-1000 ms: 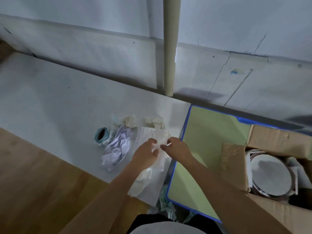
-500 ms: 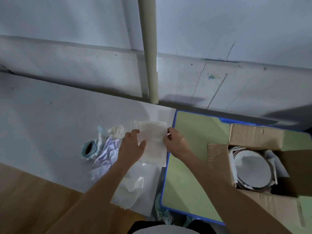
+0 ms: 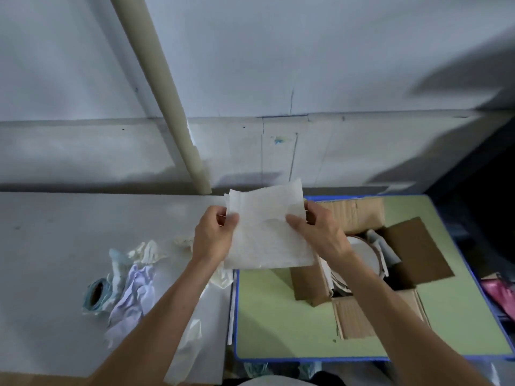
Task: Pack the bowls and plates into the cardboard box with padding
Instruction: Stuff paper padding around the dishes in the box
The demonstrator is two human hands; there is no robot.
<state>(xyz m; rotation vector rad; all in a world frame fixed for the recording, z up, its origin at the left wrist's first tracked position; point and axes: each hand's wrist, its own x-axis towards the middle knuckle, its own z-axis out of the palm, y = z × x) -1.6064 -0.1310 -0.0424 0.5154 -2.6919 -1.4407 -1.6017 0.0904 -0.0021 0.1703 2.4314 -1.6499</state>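
Observation:
Between my two hands hangs a white sheet of padding paper [image 3: 267,232], held up flat over the seam between the grey table and the green one. My left hand [image 3: 213,236] pinches its left edge. My right hand [image 3: 317,232] pinches its right edge. To the right stands the open cardboard box [image 3: 412,243], flaps spread. Inside it a white plate with a dark rim [image 3: 362,249] lies on more paper, partly hidden by my right forearm.
A pile of crumpled paper and cloth scraps [image 3: 133,282] lies on the grey table [image 3: 55,246], with a roll of tape [image 3: 96,292] at its left. The box rests on a green, blue-edged table [image 3: 278,316]. A cream pole [image 3: 164,90] leans against the wall.
Both hands lifted the paper sheet off the pile and carried it up and to the right, toward the box. The view swung right, showing more of the box.

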